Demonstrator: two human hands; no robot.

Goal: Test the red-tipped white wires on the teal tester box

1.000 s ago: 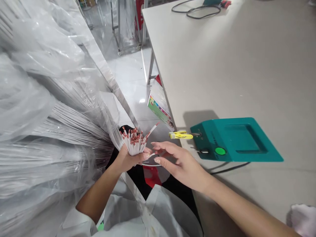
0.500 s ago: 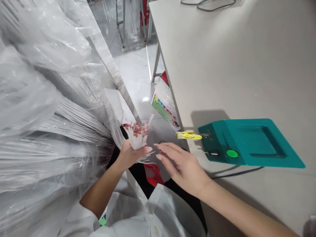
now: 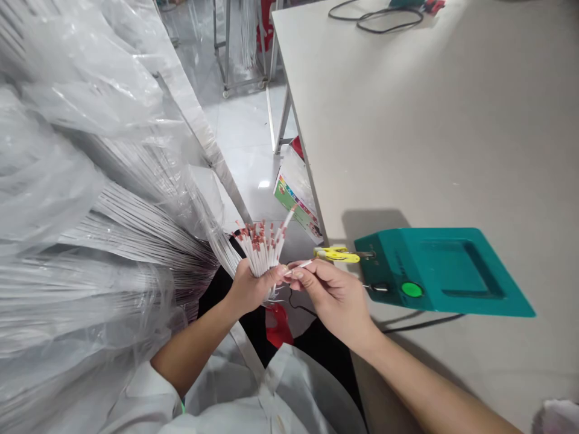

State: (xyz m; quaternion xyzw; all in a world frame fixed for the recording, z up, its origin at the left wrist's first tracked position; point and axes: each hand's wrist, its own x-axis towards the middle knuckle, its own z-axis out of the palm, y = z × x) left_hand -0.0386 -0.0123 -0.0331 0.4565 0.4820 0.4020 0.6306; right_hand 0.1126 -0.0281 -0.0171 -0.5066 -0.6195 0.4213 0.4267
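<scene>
My left hand [image 3: 252, 287] is closed around a bundle of white wires [image 3: 262, 252] whose reddish-brown ends point up and away from me. Close beside it, my right hand [image 3: 337, 298] pinches a single white wire [image 3: 300, 266] between thumb and fingers, near my left thumb. To the right, at the table edge, lies a teal tester box [image 3: 446, 271] with a green round button [image 3: 412, 290]. A yellow clip [image 3: 337, 254] sticks out from its left side, just above my right hand. Below the clip is a dark connector [image 3: 379, 287] with a thin metal pin.
Long white wires [image 3: 149, 220] under clear plastic sheeting [image 3: 90, 114] fill the left side. The pale table [image 3: 407, 132] takes up the right, with a black cable [image 3: 389, 24] at its far end. A printed box [image 3: 296, 199] and a wheeled metal rack [image 3: 242, 84] stand on the floor.
My right hand has moved up to my left hand, and its fingers have closed on one wire. The bundle stays in my left hand. The view has shifted slightly.
</scene>
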